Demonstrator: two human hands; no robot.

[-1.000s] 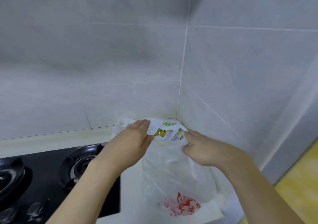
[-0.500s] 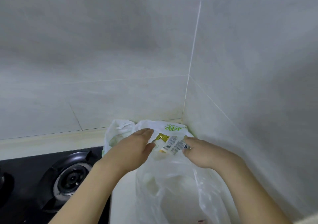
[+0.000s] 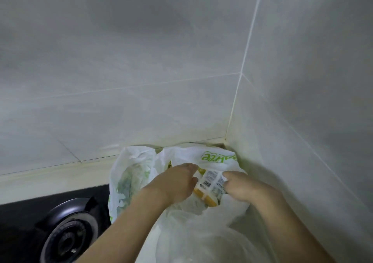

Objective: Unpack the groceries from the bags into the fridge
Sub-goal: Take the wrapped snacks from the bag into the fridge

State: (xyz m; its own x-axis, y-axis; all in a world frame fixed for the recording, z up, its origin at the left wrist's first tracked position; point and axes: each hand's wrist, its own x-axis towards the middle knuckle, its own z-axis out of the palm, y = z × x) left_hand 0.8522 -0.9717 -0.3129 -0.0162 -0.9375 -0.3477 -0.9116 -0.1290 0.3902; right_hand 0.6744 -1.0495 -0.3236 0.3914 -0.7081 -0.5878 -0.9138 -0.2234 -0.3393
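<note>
A white plastic bag (image 3: 214,157) with green lettering stands in the tiled corner of the counter, its mouth spread. Inside shows a yellow packet (image 3: 210,186) with a white barcode label. My left hand (image 3: 173,184) reaches into the bag's mouth on the left, with its fingers bent against the packet. My right hand (image 3: 240,186) grips the packet from the right side, fingers curled over its edge. A clear plastic bag (image 3: 201,234) sits in front, nearer to me, its contents hidden. A second white bag (image 3: 131,173) with green print stands to the left.
A black gas hob (image 3: 66,232) with a round burner lies at the lower left, close to the bags. Grey tiled walls (image 3: 141,60) close in behind and on the right. The pale counter edge (image 3: 50,173) runs along the back wall.
The camera has moved closer and tilted. Both hands have gone deeper into the white bag, and the yellow packet with the barcode label now shows more fully between them.
</note>
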